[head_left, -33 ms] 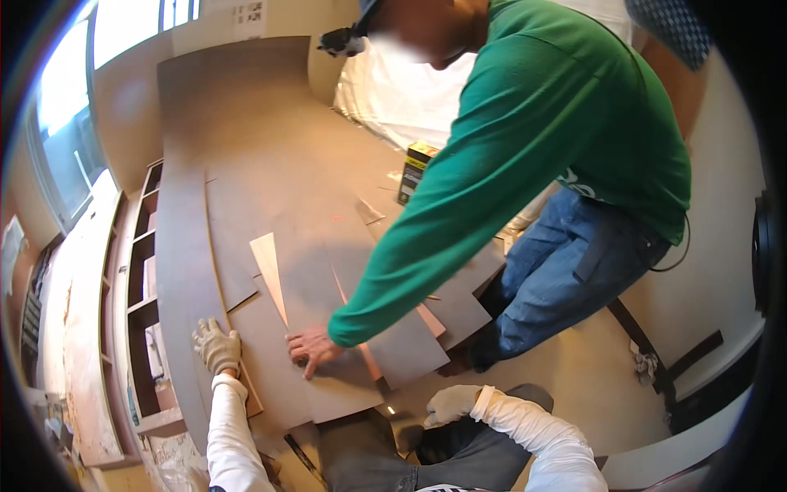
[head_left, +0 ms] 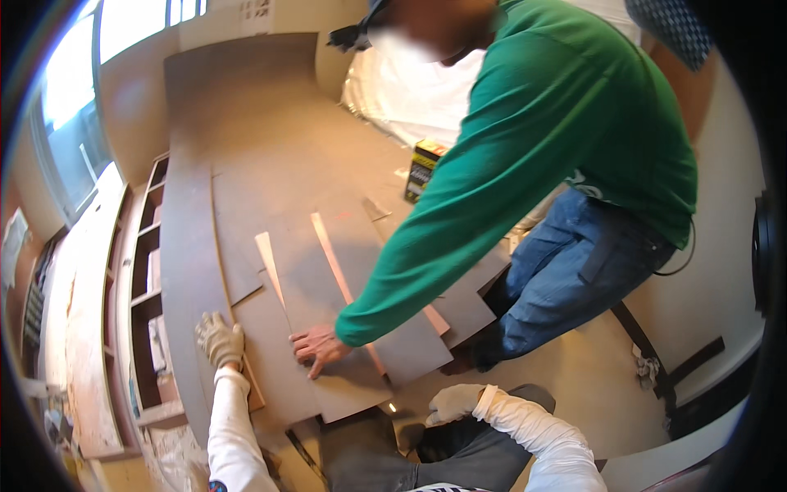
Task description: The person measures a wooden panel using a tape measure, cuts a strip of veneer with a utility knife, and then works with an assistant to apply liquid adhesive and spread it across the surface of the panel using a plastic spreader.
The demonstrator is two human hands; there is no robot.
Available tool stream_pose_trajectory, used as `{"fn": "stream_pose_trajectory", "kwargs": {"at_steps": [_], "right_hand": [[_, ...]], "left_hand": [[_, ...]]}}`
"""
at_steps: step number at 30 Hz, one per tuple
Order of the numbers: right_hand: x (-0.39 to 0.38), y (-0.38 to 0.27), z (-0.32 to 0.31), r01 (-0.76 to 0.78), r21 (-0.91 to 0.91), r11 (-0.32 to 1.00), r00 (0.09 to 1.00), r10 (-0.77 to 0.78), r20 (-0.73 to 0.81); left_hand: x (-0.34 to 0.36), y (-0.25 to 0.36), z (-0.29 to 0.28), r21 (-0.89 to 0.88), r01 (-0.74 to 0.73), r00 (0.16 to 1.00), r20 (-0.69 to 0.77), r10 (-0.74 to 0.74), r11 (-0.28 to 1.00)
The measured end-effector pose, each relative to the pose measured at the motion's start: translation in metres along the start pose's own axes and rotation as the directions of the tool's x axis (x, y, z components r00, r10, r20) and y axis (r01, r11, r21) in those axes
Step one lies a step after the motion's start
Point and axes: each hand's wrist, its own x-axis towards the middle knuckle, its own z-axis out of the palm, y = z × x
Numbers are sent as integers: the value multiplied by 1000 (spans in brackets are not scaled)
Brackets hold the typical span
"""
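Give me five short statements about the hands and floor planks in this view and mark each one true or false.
1. The left hand wears a light work glove and rests flat on a dark floor plank. True.
2. The right hand grips a hammer. False: it is gloved and holds no tool that can be seen, close to the person's dark trouser knee.
3. A co-worker in a green long-sleeved top presses a bare hand onto a plank. True.
4. The co-worker's hand is gloved. False: it is bare.
5. A small yellow and black box stands on the floor beyond the planks. True.
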Motion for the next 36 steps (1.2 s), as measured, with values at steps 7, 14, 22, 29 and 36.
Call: {"fn": "stream_pose_trajectory", "kwargs": {"at_steps": [7, 14, 22, 29, 36], "right_hand": [[-2, -30, -11, 35, 10, 999, 970, -37, 239], [4, -12, 19, 183, -125, 975, 972, -161, 172], [17, 12, 35, 78, 54, 996, 966, -88, 244], [2, -17, -9, -100, 141, 985, 949, 52, 311], [13, -8, 17, 1, 80, 997, 967, -21, 255]], "left_hand": [[0, -11, 5, 34, -13, 1000, -8, 13, 999], [2, -11, 4, 43, -4, 1000, 14, 3, 999], [-4, 5, 4, 4, -28, 999, 35, 27, 1000], [1, -1, -2, 18, -10, 1000, -15, 10, 1000], [0, 3, 4, 50, -36, 999, 8, 36, 998]]}}
